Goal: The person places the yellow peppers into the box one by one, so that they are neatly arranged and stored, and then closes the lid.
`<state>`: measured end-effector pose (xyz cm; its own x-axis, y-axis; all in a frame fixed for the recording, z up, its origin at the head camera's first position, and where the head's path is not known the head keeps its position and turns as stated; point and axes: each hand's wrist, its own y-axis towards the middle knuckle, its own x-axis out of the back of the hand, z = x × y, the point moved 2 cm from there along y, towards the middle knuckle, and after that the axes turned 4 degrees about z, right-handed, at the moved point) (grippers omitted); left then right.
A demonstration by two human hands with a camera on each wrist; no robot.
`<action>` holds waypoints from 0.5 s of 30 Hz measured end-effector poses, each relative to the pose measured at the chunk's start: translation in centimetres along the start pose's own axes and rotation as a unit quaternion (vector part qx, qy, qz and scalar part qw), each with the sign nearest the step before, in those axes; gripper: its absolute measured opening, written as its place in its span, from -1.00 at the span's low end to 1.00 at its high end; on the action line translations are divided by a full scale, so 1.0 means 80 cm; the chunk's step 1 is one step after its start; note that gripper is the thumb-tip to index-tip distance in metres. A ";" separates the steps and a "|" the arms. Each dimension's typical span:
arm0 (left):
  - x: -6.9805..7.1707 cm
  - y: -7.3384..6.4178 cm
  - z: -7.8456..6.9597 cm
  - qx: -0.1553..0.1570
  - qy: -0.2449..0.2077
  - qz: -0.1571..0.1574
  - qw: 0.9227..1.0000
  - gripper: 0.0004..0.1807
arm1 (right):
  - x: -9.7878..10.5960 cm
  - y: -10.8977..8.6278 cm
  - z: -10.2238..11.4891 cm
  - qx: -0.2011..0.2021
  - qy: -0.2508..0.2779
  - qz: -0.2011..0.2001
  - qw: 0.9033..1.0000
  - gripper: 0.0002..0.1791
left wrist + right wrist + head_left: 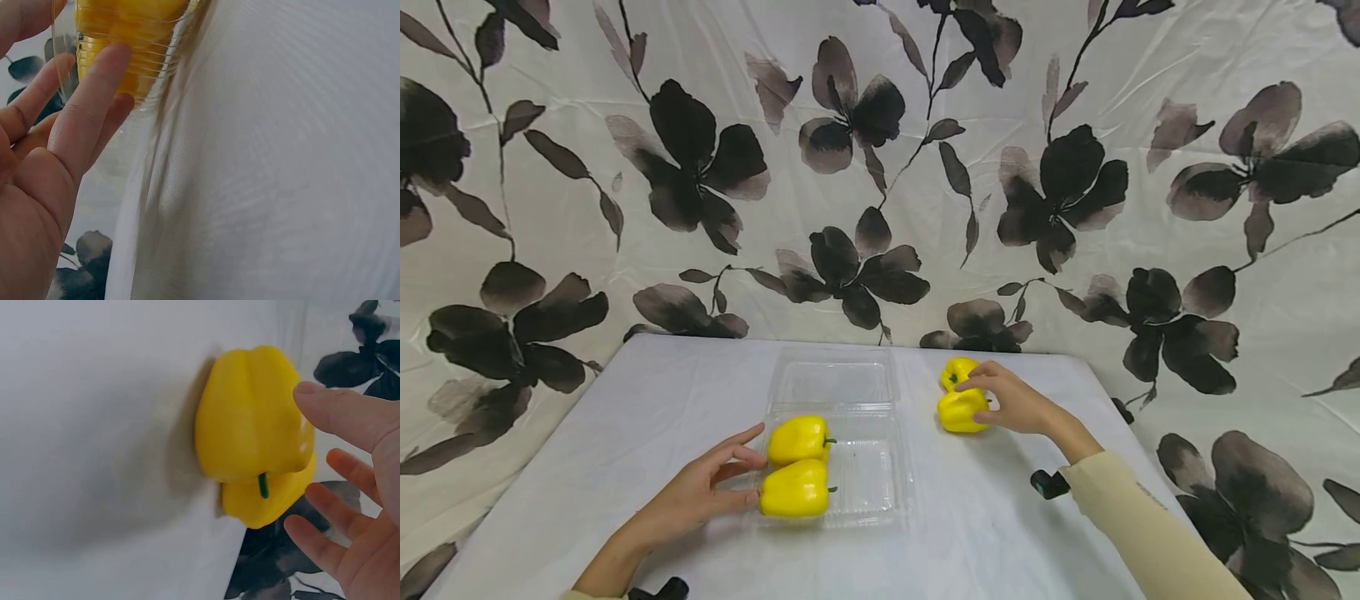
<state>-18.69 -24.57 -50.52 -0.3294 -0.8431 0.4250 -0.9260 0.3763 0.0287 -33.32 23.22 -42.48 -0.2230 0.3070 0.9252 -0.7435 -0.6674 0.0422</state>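
Two yellow bell peppers with green stems, one nearer [794, 489] and one farther [798, 440], lie side by side in the left part of a clear plastic clamshell box [880, 500]. At the box's left wall is my left hand [696, 487], its fingers spread and fairly straight; in the left wrist view fingertips touch or nearly touch the ribbed wall. Over on the right, my right hand [1018, 402] reaches over a third yellow bell pepper [253, 419], thumb and fingers spread about it without closing. Behind that one sits another yellow bell pepper [956, 372].
The box's lid [831, 379] lies folded back toward the rear of the white-covered table [700, 383]. A floral curtain [880, 192] hangs just behind the table. Black camera mounts show at both wrists.
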 end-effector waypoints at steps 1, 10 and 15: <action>0.000 0.000 0.000 -0.001 0.000 0.001 1.000 -0.54 | -0.001 0.000 -0.003 -0.004 0.000 0.002 1.000 -0.48; -0.001 0.001 -0.001 -0.009 0.006 -0.002 1.000 -0.54 | -0.010 0.005 -0.020 -0.003 0.009 0.004 1.000 -0.48; -0.001 0.000 -0.001 -0.006 0.005 -0.003 1.000 -0.54 | -0.013 0.006 -0.019 -0.001 0.014 0.009 1.000 -0.49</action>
<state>-18.66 -24.44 -50.48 -0.3224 -0.8417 0.4331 -0.9257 0.3760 0.0416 -34.41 23.61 -44.01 -0.2542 0.3136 0.9149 -0.7402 -0.6719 0.0247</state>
